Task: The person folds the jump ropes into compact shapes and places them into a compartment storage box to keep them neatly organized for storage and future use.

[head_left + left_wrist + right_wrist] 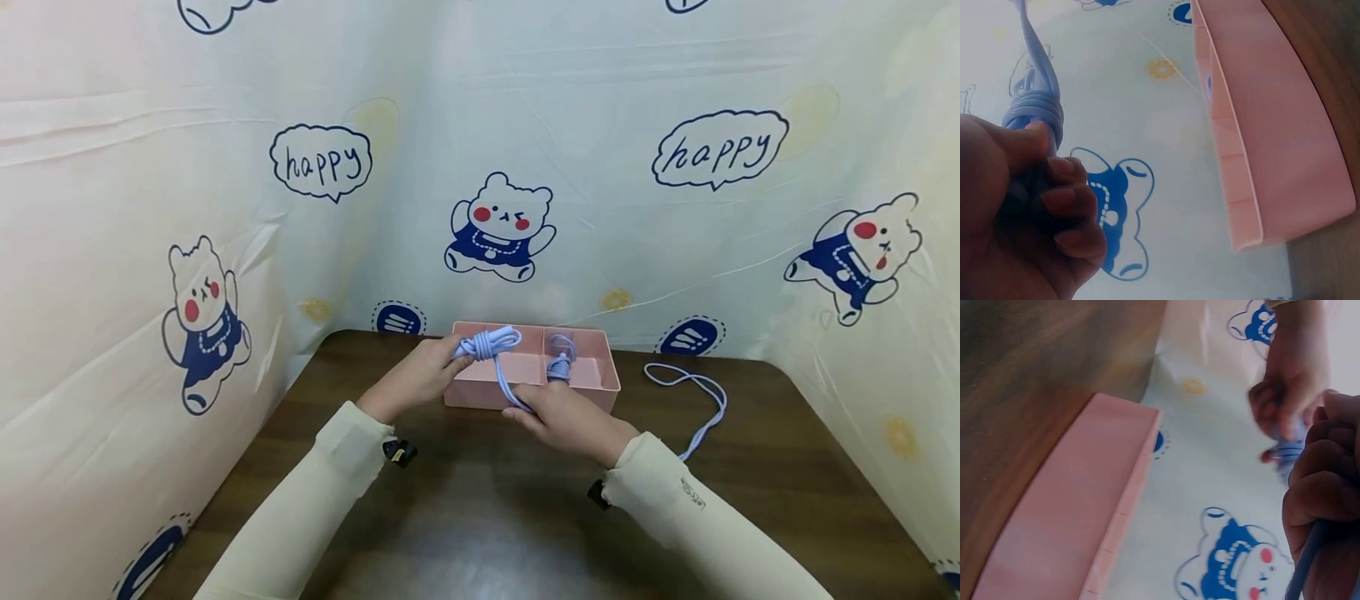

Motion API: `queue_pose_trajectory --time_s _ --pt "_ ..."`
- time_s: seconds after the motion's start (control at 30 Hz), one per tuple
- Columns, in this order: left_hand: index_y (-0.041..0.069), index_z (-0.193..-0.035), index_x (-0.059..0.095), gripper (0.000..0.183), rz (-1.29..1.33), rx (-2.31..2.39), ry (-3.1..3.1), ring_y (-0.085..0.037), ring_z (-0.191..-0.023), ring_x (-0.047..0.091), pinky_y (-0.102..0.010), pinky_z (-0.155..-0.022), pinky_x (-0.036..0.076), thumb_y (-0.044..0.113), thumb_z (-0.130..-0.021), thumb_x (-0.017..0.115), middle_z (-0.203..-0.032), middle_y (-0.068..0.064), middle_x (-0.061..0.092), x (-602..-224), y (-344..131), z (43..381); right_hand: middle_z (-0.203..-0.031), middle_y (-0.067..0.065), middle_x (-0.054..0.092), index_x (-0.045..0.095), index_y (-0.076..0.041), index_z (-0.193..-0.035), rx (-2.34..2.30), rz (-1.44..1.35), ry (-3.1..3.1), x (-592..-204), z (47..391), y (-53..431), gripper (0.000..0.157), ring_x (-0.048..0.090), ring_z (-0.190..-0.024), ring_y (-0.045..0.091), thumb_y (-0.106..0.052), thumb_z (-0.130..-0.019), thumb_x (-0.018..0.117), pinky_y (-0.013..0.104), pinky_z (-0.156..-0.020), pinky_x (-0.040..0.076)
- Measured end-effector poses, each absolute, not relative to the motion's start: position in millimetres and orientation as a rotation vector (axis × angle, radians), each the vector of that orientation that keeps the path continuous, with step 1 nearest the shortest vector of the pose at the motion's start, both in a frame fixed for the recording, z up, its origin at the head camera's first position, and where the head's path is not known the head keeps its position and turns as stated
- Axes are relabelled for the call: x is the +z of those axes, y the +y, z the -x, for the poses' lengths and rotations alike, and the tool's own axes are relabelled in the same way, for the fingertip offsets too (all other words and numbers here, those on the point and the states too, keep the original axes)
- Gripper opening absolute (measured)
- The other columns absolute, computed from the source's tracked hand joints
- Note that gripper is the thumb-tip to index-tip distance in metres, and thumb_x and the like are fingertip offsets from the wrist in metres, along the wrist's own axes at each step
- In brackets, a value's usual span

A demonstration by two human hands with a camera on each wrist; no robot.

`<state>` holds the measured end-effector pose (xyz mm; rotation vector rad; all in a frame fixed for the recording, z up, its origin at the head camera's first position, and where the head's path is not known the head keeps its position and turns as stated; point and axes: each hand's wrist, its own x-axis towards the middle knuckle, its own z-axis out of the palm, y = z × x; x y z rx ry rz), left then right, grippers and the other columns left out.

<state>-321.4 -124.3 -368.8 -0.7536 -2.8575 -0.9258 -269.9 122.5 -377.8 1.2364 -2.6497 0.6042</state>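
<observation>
My left hand (422, 371) grips one end of a light-blue cord wound into a bundle (486, 344), held over the left part of a pink box (480, 395). In the left wrist view, the thumb and curled fingers close round the cord's coils (1035, 111). A strand (502, 381) runs down from the bundle to my right hand (566, 417), which holds it in front of the box. The right wrist view shows the right fingers (1322, 481) curled, with a length of cord (1305, 559) leaving the fist.
A divider (543, 354) splits the box into two compartments. Another wound blue cord (559, 367) lies in the right one. On the brown table (480, 517), a loose doubled cord (720, 402) stretches out at the right. Behind stands a printed cloth backdrop (600, 208).
</observation>
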Motion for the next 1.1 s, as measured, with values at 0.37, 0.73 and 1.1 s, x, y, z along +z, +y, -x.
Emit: queue_pose_trajectory --time_s 0.37,0.73,1.1 --pt "0.014 -0.115 0.056 0.021 0.763 -0.641 -2.930 -0.015 -0.073 0.057 -0.028 -0.064 0.050 0.029 -0.101 0.055 -0.090 0.001 0.060 -371.0 -114.0 316.1 -0.061 -0.010 0.039 0.055 -0.016 -0.086 0.324 -1.197 -2.449 -353.0 252.5 130.2 0.025 0.042 -0.052 0.005 -0.035 -0.102 0.050 0.020 -0.049 0.038" --pt "0.018 -0.119 0.057 0.022 0.955 -0.520 -2.951 -0.011 -0.069 0.059 -0.024 -0.067 0.052 0.029 -0.100 0.056 -0.094 0.007 0.061 -375.9 -107.6 304.7 -0.072 -0.002 0.058 0.061 -0.010 -0.091 0.180 -1.151 -2.268 -335.6 263.6 135.8 0.020 0.049 -0.055 0.008 -0.027 -0.090 0.071 0.018 -0.056 0.048" --pt "0.020 -0.124 0.058 0.024 1.232 -0.645 -2.880 -0.009 -0.085 0.060 -0.036 -0.091 0.050 0.023 -0.100 0.057 -0.106 0.008 0.065 -381.0 -104.7 300.9 -0.076 -0.005 0.056 0.063 -0.012 -0.089 0.262 -1.145 -2.227 -327.6 286.7 148.2 0.014 0.053 -0.065 0.009 -0.023 -0.090 0.072 0.022 -0.066 0.051"
